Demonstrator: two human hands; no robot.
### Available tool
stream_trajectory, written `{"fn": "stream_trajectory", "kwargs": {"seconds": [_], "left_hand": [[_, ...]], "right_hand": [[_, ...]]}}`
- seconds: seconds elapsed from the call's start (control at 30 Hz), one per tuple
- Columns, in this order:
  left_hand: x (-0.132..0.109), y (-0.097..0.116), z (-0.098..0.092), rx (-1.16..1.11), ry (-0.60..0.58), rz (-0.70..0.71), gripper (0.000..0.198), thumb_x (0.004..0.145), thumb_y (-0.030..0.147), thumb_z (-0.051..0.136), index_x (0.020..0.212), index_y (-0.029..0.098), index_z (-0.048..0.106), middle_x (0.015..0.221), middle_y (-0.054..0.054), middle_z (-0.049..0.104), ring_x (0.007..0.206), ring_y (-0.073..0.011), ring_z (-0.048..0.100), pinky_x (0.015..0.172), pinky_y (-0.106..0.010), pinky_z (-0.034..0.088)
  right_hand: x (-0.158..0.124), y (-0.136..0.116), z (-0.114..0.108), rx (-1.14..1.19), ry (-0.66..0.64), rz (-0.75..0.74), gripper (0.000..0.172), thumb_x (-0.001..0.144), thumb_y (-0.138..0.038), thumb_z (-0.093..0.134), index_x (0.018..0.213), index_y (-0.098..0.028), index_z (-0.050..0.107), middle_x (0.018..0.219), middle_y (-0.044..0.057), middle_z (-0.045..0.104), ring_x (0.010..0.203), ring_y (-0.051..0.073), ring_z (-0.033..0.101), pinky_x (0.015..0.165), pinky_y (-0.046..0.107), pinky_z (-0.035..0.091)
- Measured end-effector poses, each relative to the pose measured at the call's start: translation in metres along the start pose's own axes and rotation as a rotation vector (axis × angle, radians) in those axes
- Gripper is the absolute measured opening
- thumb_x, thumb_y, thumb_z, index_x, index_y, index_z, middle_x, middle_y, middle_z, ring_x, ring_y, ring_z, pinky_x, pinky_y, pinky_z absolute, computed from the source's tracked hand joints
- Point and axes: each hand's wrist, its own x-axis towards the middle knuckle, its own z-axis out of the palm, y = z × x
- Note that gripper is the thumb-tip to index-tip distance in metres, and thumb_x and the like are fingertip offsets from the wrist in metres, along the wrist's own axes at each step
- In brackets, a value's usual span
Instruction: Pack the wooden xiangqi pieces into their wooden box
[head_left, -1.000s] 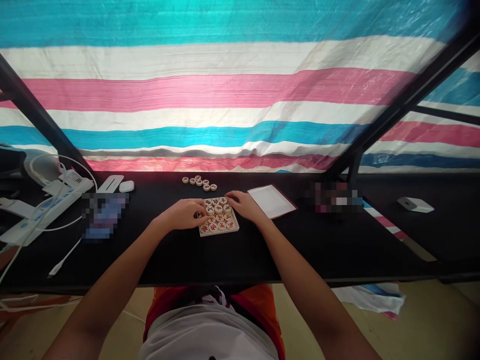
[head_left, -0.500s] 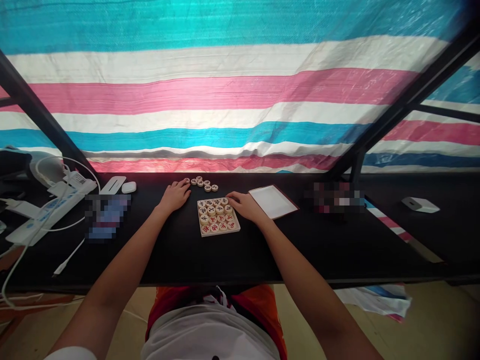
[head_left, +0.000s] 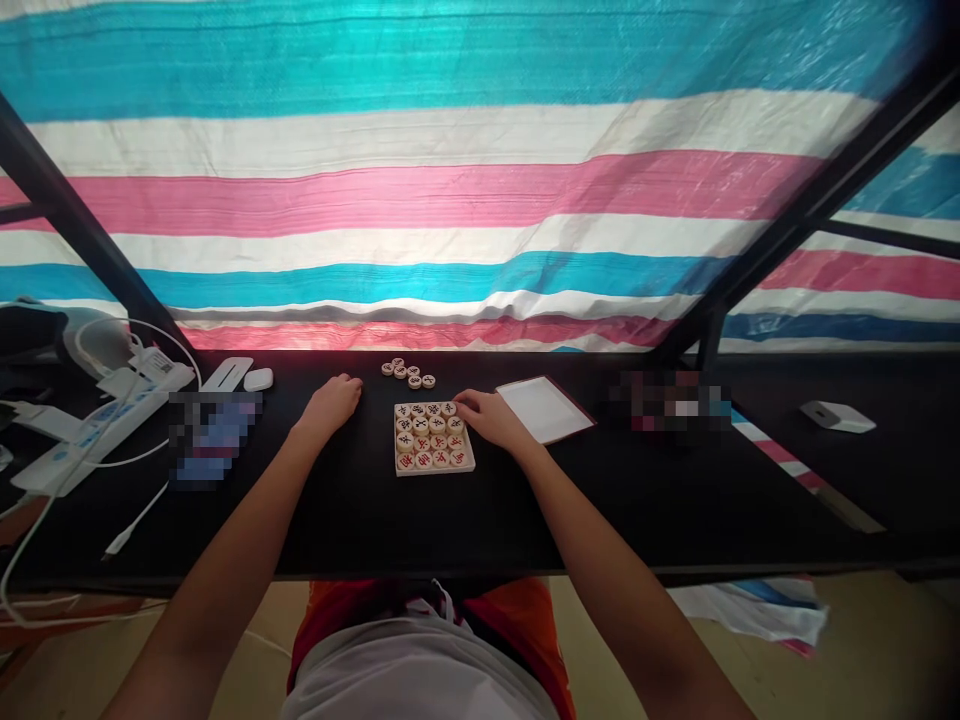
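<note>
Two-handed, reached across a broad black table, had a shallow square white tray midway, touched its far right corner with half-bent fingers of the right hand, rested the curled left hand leftward, could not tell either's grip, and counted sixteen round cream discs inside.

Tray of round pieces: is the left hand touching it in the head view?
No, the left hand is off to the left of the tray, with a visible gap between them.
</note>
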Motion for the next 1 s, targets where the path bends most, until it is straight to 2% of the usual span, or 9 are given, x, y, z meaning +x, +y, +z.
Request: {"fn": "stream_trajectory", "kwargs": {"seconds": [0.1, 0.2, 0.33, 0.43, 0.6, 0.73, 0.83, 0.9, 1.0], "left_hand": [[-0.008, 0.017, -0.017, -0.058, 0.030, 0.103, 0.025, 0.088, 0.032, 0.048, 0.099, 0.018, 0.066, 0.092, -0.008, 0.063, 0.090, -0.0224, 0.059, 0.076, -0.030, 0.047], [-0.021, 0.048, -0.030, -0.241, 0.154, 0.394, 0.029, 0.091, 0.040, 0.046, 0.102, 0.020, 0.065, 0.096, -0.005, 0.064, 0.091, -0.0185, 0.059, 0.084, -0.029, 0.045], [-0.033, 0.083, -0.027, -0.244, 0.095, 0.714, 0.027, 0.092, 0.040, 0.047, 0.103, 0.021, 0.064, 0.093, -0.004, 0.064, 0.087, -0.0162, 0.058, 0.084, -0.027, 0.044], [-0.035, 0.089, -0.019, -0.167, 0.057, 0.788, 0.023, 0.091, 0.036, 0.049, 0.096, 0.020, 0.065, 0.092, -0.005, 0.062, 0.089, -0.0178, 0.056, 0.084, -0.030, 0.043], [-0.034, 0.083, -0.021, -0.127, 0.083, 0.710, 0.021, 0.090, 0.031, 0.049, 0.091, 0.021, 0.067, 0.099, -0.006, 0.059, 0.090, -0.0188, 0.053, 0.085, -0.032, 0.043], [-0.032, 0.079, -0.026, -0.347, 0.052, 0.631, 0.025, 0.089, 0.037, 0.049, 0.098, 0.021, 0.066, 0.100, -0.005, 0.060, 0.094, -0.0179, 0.054, 0.087, -0.029, 0.044], [-0.021, 0.066, -0.021, -0.463, 0.136, 0.446, 0.032, 0.094, 0.035, 0.037, 0.108, 0.020, 0.062, 0.105, -0.006, 0.061, 0.101, -0.0182, 0.054, 0.090, -0.030, 0.043], [-0.009, 0.051, -0.011, -0.422, 0.206, 0.292, 0.033, 0.094, 0.031, 0.035, 0.112, 0.018, 0.060, 0.109, -0.007, 0.061, 0.105, -0.0199, 0.053, 0.095, -0.034, 0.042], [0.011, 0.028, 0.007, -0.287, 0.180, 0.185, 0.039, 0.093, 0.026, 0.035, 0.127, 0.016, 0.051, 0.132, -0.009, 0.051, 0.119, -0.0226, 0.046, 0.102, -0.037, 0.036]], "right_hand": [[0.000, -0.002, 0.000, 0.010, 0.009, 0.007, 0.023, 0.084, -0.032, 0.051, 0.094, -0.022, 0.069, 0.071, 0.001, 0.068, 0.062, 0.014, 0.059, 0.059, 0.025, 0.042], [0.000, -0.003, -0.001, 0.005, 0.010, 0.008, 0.023, 0.085, -0.033, 0.051, 0.095, -0.022, 0.069, 0.072, 0.001, 0.068, 0.063, 0.014, 0.059, 0.059, 0.025, 0.042], [0.000, -0.003, -0.001, 0.002, 0.001, 0.007, 0.024, 0.085, -0.033, 0.051, 0.096, -0.021, 0.069, 0.072, 0.001, 0.068, 0.062, 0.014, 0.059, 0.059, 0.025, 0.041], [0.000, -0.003, -0.001, 0.011, 0.001, 0.005, 0.023, 0.085, -0.032, 0.051, 0.096, -0.021, 0.068, 0.073, 0.001, 0.068, 0.063, 0.014, 0.059, 0.060, 0.025, 0.041], [-0.001, -0.004, -0.002, 0.031, -0.013, 0.004, 0.023, 0.085, -0.032, 0.050, 0.096, -0.021, 0.068, 0.073, 0.001, 0.068, 0.064, 0.014, 0.059, 0.060, 0.024, 0.041], [-0.001, -0.005, -0.002, 0.029, -0.005, 0.010, 0.023, 0.085, -0.032, 0.051, 0.095, -0.021, 0.068, 0.072, 0.001, 0.067, 0.063, 0.014, 0.058, 0.060, 0.024, 0.041], [-0.001, -0.006, -0.002, 0.023, -0.011, 0.010, 0.023, 0.085, -0.032, 0.051, 0.097, -0.021, 0.068, 0.072, 0.001, 0.067, 0.063, 0.014, 0.058, 0.059, 0.024, 0.040], [-0.002, -0.007, -0.003, 0.016, -0.019, 0.014, 0.024, 0.086, -0.031, 0.050, 0.098, -0.021, 0.068, 0.073, 0.001, 0.067, 0.063, 0.014, 0.058, 0.059, 0.024, 0.040], [-0.001, -0.006, -0.003, 0.006, -0.023, 0.014, 0.024, 0.086, -0.031, 0.050, 0.099, -0.021, 0.068, 0.073, 0.001, 0.067, 0.064, 0.014, 0.058, 0.059, 0.024, 0.039]]}}
